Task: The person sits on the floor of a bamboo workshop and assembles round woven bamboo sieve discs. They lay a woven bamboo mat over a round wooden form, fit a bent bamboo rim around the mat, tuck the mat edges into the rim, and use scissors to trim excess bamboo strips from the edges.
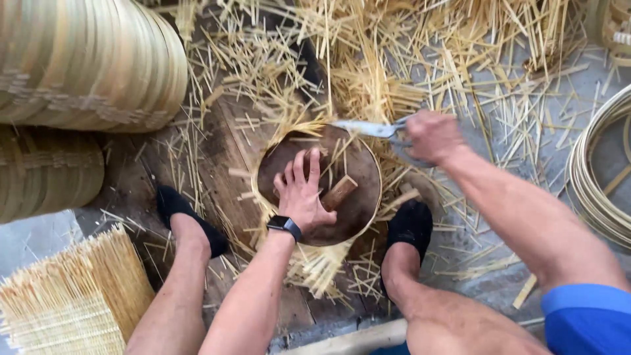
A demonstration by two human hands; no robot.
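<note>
A person seen from above, arms and legs bare; a black smartwatch [284, 226] with a dark square face on the left wrist; a bright blue short sleeve [585, 319] at the right shoulder; black slip-on shoes, the left shoe [187, 217] and the right shoe [409, 230].

A basket-weaving workshop. Bamboo offcuts [407, 72] litter the floor around a round board [355, 197]. Left of the board, woven baskets [85, 66] are stacked; right of it, coiled hoops [595, 177].
</note>
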